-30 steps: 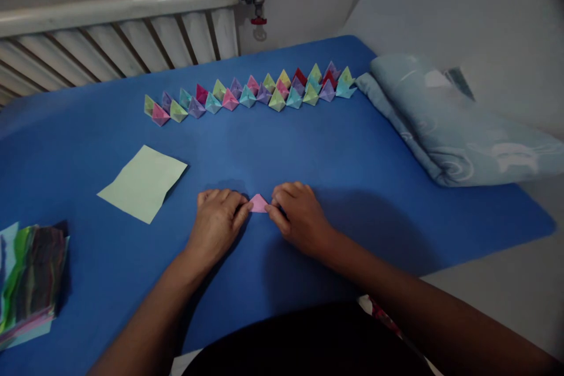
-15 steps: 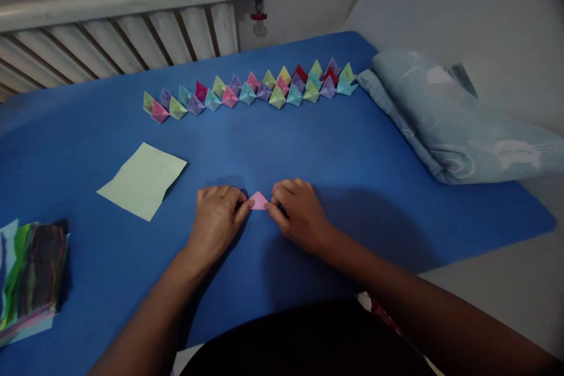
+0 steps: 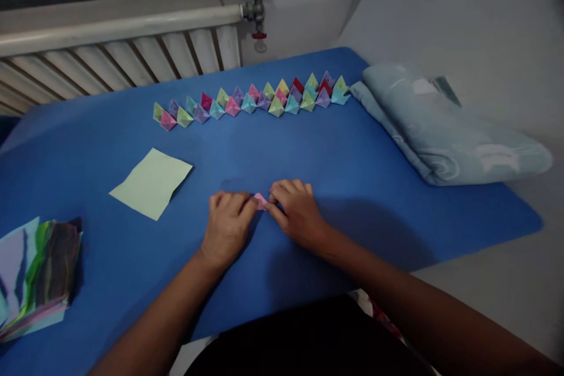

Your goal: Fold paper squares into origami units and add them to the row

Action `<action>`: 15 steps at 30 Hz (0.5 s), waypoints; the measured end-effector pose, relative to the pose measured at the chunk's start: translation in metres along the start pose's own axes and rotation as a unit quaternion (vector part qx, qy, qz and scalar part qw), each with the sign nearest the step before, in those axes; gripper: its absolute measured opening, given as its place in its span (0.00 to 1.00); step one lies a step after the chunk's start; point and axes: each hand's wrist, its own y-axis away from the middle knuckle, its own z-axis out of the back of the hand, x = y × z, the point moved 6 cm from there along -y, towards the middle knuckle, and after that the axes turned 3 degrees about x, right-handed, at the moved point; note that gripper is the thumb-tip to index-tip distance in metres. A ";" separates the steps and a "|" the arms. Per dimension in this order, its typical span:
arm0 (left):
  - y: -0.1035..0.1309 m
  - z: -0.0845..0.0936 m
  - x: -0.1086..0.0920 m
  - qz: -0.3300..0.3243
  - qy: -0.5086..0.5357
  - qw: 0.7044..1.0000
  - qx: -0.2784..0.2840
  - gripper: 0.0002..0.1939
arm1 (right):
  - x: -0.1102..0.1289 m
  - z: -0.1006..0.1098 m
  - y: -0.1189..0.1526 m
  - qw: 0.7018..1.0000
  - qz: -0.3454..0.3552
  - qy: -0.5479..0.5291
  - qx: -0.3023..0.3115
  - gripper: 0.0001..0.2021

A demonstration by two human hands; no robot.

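Note:
A small piece of folded pink paper (image 3: 261,201) lies between my hands, low over the blue table. My left hand (image 3: 230,218) is closed, thumb and fingers pinching its left side and covering part of it. At the right side, my right hand (image 3: 296,211) pinches the paper between thumb and curled fingers. Left of my hands lies a pale green square sheet (image 3: 152,185), with its right edge slightly raised. Several small folded paper boats (image 3: 232,107) in pink, green, blue, purple, yellow and red stand in rows beyond my hands.
A stack of coloured paper (image 3: 53,270) sits at the table's left. On the right rests a folded grey-blue blanket (image 3: 440,129). Behind the blue table (image 3: 282,153) are a white radiator (image 3: 132,59) and a valve with a red handle (image 3: 259,35).
My left hand has shifted right and covers more of the pink paper, which now shows narrower. My right hand stays nearly in place. The whole view has tilted up slightly.

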 end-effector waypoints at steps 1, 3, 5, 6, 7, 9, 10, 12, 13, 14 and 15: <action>0.002 0.001 -0.008 -0.033 0.002 0.999 -0.005 0.12 | 0.001 0.000 0.000 1.000 0.002 0.001 -0.003 0.06; 0.008 0.003 -0.018 -0.067 0.004 0.998 -0.002 0.14 | 0.001 0.001 0.001 1.000 0.007 0.001 -0.005 0.07; 0.013 0.004 -0.020 -0.059 -0.006 0.998 0.008 0.16 | 0.002 0.002 0.001 1.000 0.011 -0.003 -0.006 0.06; 0.016 0.005 -0.020 -0.053 -0.011 0.998 0.014 0.17 | 0.002 0.002 0.001 1.000 0.012 -0.004 -0.007 0.06; 0.018 0.005 -0.019 -0.049 -0.015 0.998 0.021 0.17 | 0.001 0.002 0.002 1.000 0.013 -0.005 -0.007 0.06; 0.022 0.005 -0.015 -0.044 -0.015 0.998 0.034 0.19 | 0.001 0.002 0.002 1.000 0.014 -0.005 -0.006 0.06; 0.023 0.004 -0.013 -0.041 -0.013 0.998 0.038 0.19 | 0.000 0.002 0.003 1.000 0.015 -0.005 -0.007 0.06; 0.026 0.003 -0.010 -0.036 -0.008 0.998 0.042 0.20 | 0.000 0.002 0.004 1.000 0.019 -0.005 -0.010 0.06; 0.027 0.003 -0.009 -0.033 -0.007 0.999 0.041 0.20 | -0.001 0.002 0.004 1.000 0.020 -0.006 -0.013 0.05; 0.027 0.003 -0.008 -0.031 -0.008 0.999 0.037 0.20 | -0.001 0.002 0.005 1.000 0.022 -0.007 -0.016 0.05; 0.026 0.004 -0.008 -0.031 -0.009 0.999 0.034 0.20 | -0.001 0.002 0.005 1.000 0.023 -0.007 -0.019 0.06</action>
